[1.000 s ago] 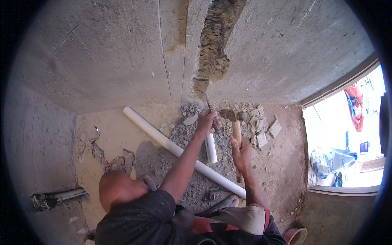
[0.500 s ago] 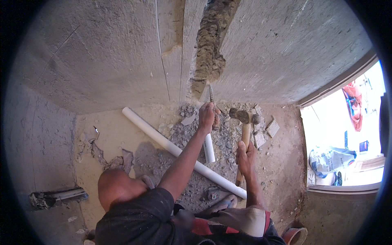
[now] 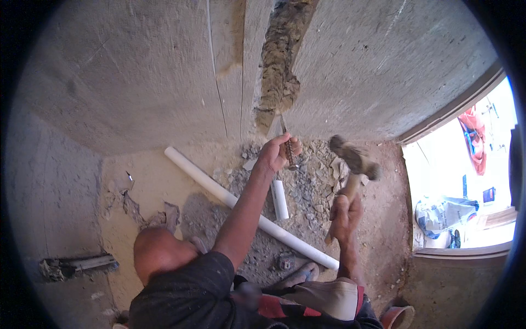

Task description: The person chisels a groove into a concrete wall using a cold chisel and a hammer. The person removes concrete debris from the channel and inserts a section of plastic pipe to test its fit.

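Note:
My left hand (image 3: 278,154) is closed around a ribbed steel chisel (image 3: 290,155), its struck end showing below my fingers. The chisel's tip rests at the lower end of a rough groove (image 3: 278,71) cut into the grey plastered wall. To the right, my right hand (image 3: 346,215) grips the wooden handle of a hammer (image 3: 355,159). The hammer head is tilted, apart from the chisel, and slightly blurred.
Broken rubble (image 3: 309,189) covers the floor below the groove. A long white pipe (image 3: 213,189) lies diagonally across it, with a short white pipe (image 3: 280,200) nearby. A bright doorway (image 3: 438,175) opens at right; a bucket (image 3: 396,316) stands at lower right.
My right hand and the hammer have swung right, away from the chisel, with the head now tilted. My left hand has turned slightly, exposing more of the chisel.

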Available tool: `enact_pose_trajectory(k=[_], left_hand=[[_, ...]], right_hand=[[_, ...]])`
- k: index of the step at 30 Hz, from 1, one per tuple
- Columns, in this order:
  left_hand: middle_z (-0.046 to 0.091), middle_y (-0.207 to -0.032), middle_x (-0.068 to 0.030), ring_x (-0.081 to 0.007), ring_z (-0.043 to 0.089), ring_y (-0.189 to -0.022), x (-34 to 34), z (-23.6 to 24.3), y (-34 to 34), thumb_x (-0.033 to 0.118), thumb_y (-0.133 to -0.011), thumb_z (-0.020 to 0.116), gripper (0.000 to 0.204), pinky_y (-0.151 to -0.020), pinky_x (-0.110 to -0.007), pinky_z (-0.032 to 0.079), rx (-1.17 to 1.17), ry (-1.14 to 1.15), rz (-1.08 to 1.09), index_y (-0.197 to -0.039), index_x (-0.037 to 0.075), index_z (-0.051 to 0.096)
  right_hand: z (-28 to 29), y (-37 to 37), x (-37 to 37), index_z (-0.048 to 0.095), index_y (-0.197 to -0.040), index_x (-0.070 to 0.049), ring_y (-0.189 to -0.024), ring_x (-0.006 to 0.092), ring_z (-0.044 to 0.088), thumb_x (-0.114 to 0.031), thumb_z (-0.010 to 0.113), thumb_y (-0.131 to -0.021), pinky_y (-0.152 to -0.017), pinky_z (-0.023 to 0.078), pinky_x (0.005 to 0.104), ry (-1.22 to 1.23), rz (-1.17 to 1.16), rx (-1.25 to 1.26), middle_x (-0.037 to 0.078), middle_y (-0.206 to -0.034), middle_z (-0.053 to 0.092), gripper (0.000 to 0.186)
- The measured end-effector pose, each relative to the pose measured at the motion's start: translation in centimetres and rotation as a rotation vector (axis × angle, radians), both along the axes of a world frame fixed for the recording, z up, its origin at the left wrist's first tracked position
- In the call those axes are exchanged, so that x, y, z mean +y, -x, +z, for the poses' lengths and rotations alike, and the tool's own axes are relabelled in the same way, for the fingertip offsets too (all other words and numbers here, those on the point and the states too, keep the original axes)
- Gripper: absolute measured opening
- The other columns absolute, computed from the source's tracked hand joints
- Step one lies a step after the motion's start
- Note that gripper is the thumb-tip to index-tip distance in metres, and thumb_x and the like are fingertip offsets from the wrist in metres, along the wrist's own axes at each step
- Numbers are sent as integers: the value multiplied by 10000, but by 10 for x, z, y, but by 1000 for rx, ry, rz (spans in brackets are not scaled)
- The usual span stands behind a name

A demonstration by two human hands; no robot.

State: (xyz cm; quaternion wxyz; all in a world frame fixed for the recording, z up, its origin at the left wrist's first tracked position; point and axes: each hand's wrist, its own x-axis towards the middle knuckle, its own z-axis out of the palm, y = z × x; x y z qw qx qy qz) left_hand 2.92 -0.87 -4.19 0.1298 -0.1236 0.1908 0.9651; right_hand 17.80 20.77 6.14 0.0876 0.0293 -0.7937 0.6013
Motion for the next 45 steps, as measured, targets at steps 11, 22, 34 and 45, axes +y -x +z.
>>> enact_pose_trajectory(k=[11, 22, 34, 45], left_hand=[[594, -842, -114, -269, 630, -807, 24, 18, 24, 116, -888, 563, 122, -770, -421, 555, -27, -268, 83, -908, -2, 540], [591, -806, -90, -232, 642, -783, -9, 12, 9, 173, -903, 556, 163, -748, -369, 575, -70, 8, 108, -903, 10, 550], [582, -790, -94, -217, 631, -740, -35, 2, 18, 199, -918, 525, 199, -701, -346, 550, 58, 32, -15, -900, 2, 542], [592, -791, -93, -199, 616, -677, -54, 10, 19, 167, -906, 543, 251, -599, -300, 534, -43, -271, -34, -1026, -50, 506]], right_hand=[[-10, 18, 0, 473, -956, -51, -606, 248, 514, -301, 529, -842, -514, 403, 342, -134, 147, 730, 113, -716, 528, 281], [27, 11, 2, 513, -826, -25, -541, 126, 470, -323, 522, -881, -508, 388, 282, -281, 78, 372, 33, -635, 506, 304], [41, 8, -26, 496, -701, -37, -474, 111, 414, -470, 477, -888, -453, 333, 257, -210, 107, 416, 23, -562, 473, 472], [49, 7, -45, 625, -786, -67, -774, 310, 633, -262, 646, -763, -657, 502, 385, -356, 356, -147, 128, -842, 647, 198]])
